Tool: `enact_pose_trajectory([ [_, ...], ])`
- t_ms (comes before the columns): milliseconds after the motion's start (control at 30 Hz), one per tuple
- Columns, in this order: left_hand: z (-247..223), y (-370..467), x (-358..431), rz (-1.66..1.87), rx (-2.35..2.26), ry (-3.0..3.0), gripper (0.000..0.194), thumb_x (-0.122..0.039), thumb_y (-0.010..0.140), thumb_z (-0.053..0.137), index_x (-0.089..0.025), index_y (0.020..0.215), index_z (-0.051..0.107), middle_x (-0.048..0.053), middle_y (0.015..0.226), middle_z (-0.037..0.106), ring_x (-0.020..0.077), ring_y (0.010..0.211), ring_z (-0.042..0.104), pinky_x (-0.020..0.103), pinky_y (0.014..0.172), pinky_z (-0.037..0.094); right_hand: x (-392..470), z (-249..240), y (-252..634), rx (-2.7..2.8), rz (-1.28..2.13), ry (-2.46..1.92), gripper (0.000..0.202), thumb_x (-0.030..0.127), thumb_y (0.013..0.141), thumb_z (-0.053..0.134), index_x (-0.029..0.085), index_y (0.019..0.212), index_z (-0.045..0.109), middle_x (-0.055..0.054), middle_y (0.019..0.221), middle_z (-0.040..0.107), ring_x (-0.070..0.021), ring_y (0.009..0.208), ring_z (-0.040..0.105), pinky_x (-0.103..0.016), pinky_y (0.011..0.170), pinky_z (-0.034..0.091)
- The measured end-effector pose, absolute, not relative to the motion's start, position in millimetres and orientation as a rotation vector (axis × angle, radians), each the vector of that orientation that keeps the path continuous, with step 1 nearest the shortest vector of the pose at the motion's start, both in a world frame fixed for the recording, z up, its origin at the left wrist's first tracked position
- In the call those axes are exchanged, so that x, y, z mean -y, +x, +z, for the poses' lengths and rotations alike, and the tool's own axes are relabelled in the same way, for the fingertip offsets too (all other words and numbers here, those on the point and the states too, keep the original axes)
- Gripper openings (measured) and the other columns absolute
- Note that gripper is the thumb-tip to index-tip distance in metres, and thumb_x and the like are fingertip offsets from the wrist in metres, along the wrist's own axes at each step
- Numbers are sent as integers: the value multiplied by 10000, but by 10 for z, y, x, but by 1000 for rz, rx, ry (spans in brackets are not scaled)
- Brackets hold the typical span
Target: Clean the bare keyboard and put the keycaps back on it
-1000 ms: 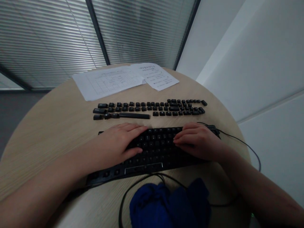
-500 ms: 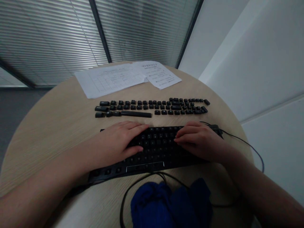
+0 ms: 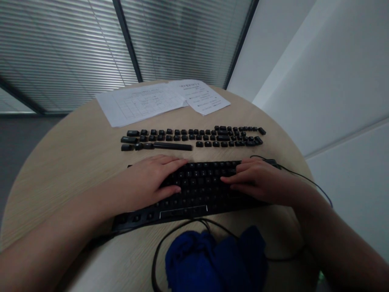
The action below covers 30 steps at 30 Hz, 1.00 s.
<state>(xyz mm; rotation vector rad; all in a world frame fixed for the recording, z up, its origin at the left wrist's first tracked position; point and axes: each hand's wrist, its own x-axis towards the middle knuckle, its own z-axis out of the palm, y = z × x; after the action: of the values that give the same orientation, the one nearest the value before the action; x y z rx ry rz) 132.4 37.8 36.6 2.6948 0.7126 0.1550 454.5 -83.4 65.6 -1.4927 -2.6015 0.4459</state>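
Note:
A black keyboard (image 3: 194,198) lies on the table, with some of its positions lacking caps. Across its left part rests my left hand (image 3: 148,174), fingers stretched flat and thumb spread apart, touching it. My right hand (image 3: 258,177) is over the right part, one finger extended onto a key and the thumb held apart from it. I see nothing in its grasp. Beyond the keyboard, loose black keycaps (image 3: 184,138) are laid out in rows, among them a long space bar cap (image 3: 173,146).
Printed paper sheets (image 3: 142,103) lie at the far side of the round wooden table (image 3: 60,154). A blue cloth (image 3: 197,259) sits at the near edge beside a looped black cable (image 3: 158,251). Another cable (image 3: 304,177) runs off to the right. Blinds and a white wall stand behind.
My right hand's fingers have parted from a close bunch, leaving one finger pointing onto the keys. My left hand stays in place on the keyboard. The view has shifted slightly.

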Motion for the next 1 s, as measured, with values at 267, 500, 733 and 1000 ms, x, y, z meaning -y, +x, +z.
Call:
enact_pose_trajectory([
  [267,391,1335,-385,157,-709,2691,642,-465,921,620,-219,1508,537,139,1486,622,332,1316,624,487,1159,467,804,609,4553,2596,400,-1483,272,293,998,645,344,1230,777,-5,820,764,-175,747,613,-324,736,407],
  [500,425,1347,-405,129,-699,2731,631,-460,933,605,-202,1504,538,150,1476,631,308,1325,622,463,1150,464,741,589,4703,2345,223,-1304,270,309,1027,579,243,1173,798,-42,807,747,-172,762,645,-309,736,468],
  [733,500,1309,-435,113,-696,2713,632,-434,899,641,-192,1478,567,156,1462,642,312,1339,612,465,1152,449,691,523,4888,1588,-46,-1489,319,404,1001,576,214,1084,819,-91,1020,811,-237,906,738,-369,806,566],
  [1000,577,1205,-442,125,-709,2700,611,-385,855,677,-236,1442,599,128,1447,660,314,1321,628,469,1135,465,499,370,4882,1690,-27,-1564,309,389,963,582,199,1041,814,-90,990,814,-199,779,718,-324,702,558],
])
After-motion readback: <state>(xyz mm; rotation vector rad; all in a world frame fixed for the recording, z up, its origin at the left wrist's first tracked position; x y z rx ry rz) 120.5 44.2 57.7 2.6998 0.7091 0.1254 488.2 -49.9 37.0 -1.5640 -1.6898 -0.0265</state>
